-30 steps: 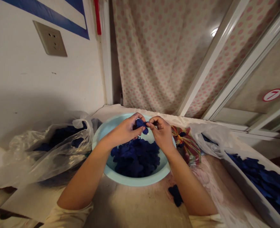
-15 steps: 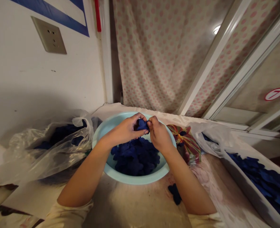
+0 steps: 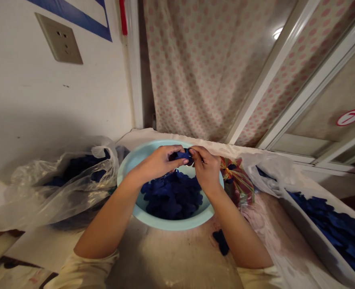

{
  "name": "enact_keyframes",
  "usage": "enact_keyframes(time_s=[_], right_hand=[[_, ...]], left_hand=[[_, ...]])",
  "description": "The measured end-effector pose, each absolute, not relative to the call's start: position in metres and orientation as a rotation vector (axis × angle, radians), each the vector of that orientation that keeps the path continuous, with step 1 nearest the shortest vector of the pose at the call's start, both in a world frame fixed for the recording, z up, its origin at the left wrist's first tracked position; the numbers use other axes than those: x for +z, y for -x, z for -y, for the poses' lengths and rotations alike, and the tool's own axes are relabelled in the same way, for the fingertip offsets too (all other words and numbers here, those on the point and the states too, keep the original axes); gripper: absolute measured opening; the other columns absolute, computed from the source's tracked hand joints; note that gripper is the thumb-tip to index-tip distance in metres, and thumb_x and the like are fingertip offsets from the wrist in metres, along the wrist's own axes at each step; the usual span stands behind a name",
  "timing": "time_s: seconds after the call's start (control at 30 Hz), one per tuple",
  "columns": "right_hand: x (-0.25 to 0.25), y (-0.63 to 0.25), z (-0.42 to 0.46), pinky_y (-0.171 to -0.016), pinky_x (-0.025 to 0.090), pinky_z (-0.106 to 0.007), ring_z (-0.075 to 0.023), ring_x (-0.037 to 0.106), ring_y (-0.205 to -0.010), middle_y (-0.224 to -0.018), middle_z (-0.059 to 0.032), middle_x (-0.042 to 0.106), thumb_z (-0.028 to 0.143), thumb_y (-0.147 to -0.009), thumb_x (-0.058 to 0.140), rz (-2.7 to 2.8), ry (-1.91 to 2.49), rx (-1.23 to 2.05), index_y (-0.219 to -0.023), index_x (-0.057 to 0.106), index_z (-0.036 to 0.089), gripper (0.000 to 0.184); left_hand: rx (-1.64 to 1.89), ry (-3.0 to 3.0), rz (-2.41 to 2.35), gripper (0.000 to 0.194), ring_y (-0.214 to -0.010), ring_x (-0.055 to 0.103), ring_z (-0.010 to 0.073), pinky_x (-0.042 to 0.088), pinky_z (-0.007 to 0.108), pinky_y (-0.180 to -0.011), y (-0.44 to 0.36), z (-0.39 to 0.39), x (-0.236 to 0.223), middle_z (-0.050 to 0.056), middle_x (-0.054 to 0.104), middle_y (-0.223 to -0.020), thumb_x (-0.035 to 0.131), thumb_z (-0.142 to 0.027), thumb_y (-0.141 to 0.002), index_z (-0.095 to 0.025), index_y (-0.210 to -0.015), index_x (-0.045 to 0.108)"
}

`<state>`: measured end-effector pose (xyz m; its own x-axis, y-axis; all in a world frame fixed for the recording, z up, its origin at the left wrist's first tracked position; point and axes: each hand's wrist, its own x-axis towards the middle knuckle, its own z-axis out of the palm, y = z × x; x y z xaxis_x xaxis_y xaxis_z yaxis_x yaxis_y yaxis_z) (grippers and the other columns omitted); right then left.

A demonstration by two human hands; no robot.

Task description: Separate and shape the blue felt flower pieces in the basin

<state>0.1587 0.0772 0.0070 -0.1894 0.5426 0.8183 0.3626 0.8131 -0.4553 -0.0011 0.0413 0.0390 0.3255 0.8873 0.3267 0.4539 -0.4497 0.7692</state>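
Observation:
Above a pale blue basin (image 3: pixel 168 225), both my hands hold a small dark blue fabric petal piece (image 3: pixel 183 155). My left hand (image 3: pixel 162 161) grips its left side between thumb and fingers. At the piece's right edge, my right hand (image 3: pixel 206 165) pinches with thumb and forefinger. Whether it is one layer or several, I cannot tell. Below the hands, a heap of dark blue scalloped fabric pieces (image 3: pixel 173 196) lies in the basin. One loose blue piece (image 3: pixel 221 242) rests on the table by my right forearm.
On the left sits a clear plastic bag (image 3: pixel 72 206) with blue pieces inside. A red striped bundle (image 3: pixel 239 180) and another plastic bag (image 3: pixel 264 168) stand right of the basin. Farther right, a white box (image 3: pixel 313 237) holds many blue pieces. A dotted curtain (image 3: pixel 201 72) hangs behind.
My right hand has turned slightly and shifted a little to the right, its fingers now flatter. The blue piece has turned between the hands. The view has tilted slightly.

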Motion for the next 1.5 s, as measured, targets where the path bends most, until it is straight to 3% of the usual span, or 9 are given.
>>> enact_keyframes(time_s=[0.13, 0.23, 0.4, 0.57, 0.73, 0.93, 1.17, 1.37, 1.5], right_hand=[[0.009, -0.159, -0.081, -0.058, 0.043, -0.025, -0.0124, 0.053, -0.061, -0.07, -0.0008, 0.056, 0.025, -0.086, 0.049, 1.798, 0.61, 0.094, -0.081, 0.056, 0.019, 0.01], [0.011, -0.159, -0.084, -0.062, 0.042, -0.027, -0.0138, 0.05, -0.069, -0.073, -0.0019, 0.049, 0.02, -0.088, 0.043, 1.867, 0.582, 0.016, -0.076, 0.048, 0.019, 0.013], [0.012, -0.159, -0.084, -0.057, 0.038, -0.025, -0.0122, 0.043, -0.06, -0.063, 0.0011, 0.042, 0.016, -0.09, 0.034, 1.974, 0.542, 0.015, -0.069, 0.038, 0.02, 0.022], [0.012, -0.159, -0.083, -0.062, 0.043, -0.026, -0.0126, 0.051, -0.066, -0.069, -0.0011, 0.052, 0.016, -0.089, 0.043, 1.912, 0.498, 0.011, -0.073, 0.051, 0.018, 0.017], [0.011, -0.157, -0.08, -0.068, 0.048, -0.028, -0.0135, 0.058, -0.074, -0.08, -0.0027, 0.059, 0.018, -0.085, 0.052, 1.786, 0.473, -0.047, -0.086, 0.062, 0.02, 0.011], [0.012, -0.159, -0.079, -0.066, 0.045, -0.029, -0.0133, 0.053, -0.071, -0.075, -0.0013, 0.052, 0.02, -0.084, 0.054, 1.76, 0.509, -0.1, -0.078, 0.055, 0.02, 0.006], [0.011, -0.159, -0.083, -0.06, 0.041, -0.026, -0.0121, 0.046, -0.064, -0.068, -0.0001, 0.045, 0.018, -0.091, 0.033, 1.922, 0.508, -0.064, -0.072, 0.04, 0.02, 0.02], [0.009, -0.159, -0.084, -0.066, 0.046, -0.027, -0.0133, 0.054, -0.07, -0.074, -0.003, 0.056, 0.021, -0.09, 0.043, 1.917, 0.577, -0.107, -0.08, 0.055, 0.018, 0.015], [0.007, -0.158, -0.082, -0.07, 0.048, -0.029, -0.0144, 0.057, -0.075, -0.077, -0.0035, 0.058, 0.02, -0.087, 0.049, 1.826, 0.557, -0.19, -0.084, 0.059, 0.019, 0.011]], left_hand=[[1.018, -2.057, -1.187, 0.02, -0.051, 0.049, 0.0083, 0.036, 0.018, -0.048, 0.001, -0.042, 0.038, -0.004, 0.05, -0.058, 0.052, -0.036, -0.082, -0.017, -0.08, 0.057], [1.042, -2.053, -1.185, 0.016, -0.053, 0.051, 0.0079, 0.038, 0.019, -0.05, 0.001, -0.042, 0.038, -0.003, 0.053, -0.064, 0.05, -0.031, -0.083, -0.017, -0.083, 0.057], [1.063, -2.033, -1.145, 0.017, -0.052, 0.049, 0.0076, 0.038, 0.02, -0.052, 0.0, -0.043, 0.038, -0.004, 0.052, -0.064, 0.051, -0.033, -0.082, -0.016, -0.08, 0.055], [1.142, -2.1, -1.174, 0.021, -0.055, 0.043, 0.0082, 0.035, 0.02, -0.051, 0.0, -0.042, 0.039, -0.004, 0.047, -0.061, 0.054, -0.034, -0.08, -0.015, -0.071, 0.055], [1.202, -2.106, -1.168, 0.019, -0.058, 0.043, 0.0086, 0.035, 0.02, -0.053, 0.001, -0.044, 0.037, -0.003, 0.049, -0.064, 0.056, -0.032, -0.079, -0.014, -0.074, 0.059], [1.208, -2.105, -1.182, 0.016, -0.058, 0.047, 0.0085, 0.036, 0.019, -0.053, 0.001, -0.043, 0.037, -0.003, 0.054, -0.064, 0.058, -0.029, -0.077, -0.014, -0.071, 0.061], [1.132, -2.113, -1.178, 0.021, -0.056, 0.049, 0.0085, 0.039, 0.019, -0.053, 0.003, -0.046, 0.035, -0.002, 0.055, -0.064, 0.055, -0.032, -0.08, -0.015, -0.07, 0.061], [1.003, -2.057, -1.283, 0.024, -0.052, 0.05, 0.0093, 0.039, 0.02, -0.051, 0.007, -0.052, 0.032, -0.002, 0.053, -0.055, 0.048, -0.031, -0.083, -0.015, -0.071, 0.06], [0.983, -2.02, -1.291, 0.023, -0.052, 0.051, 0.0096, 0.039, 0.02, -0.049, 0.008, -0.05, 0.032, -0.002, 0.055, -0.056, 0.054, -0.035, -0.08, -0.015, -0.073, 0.062]])
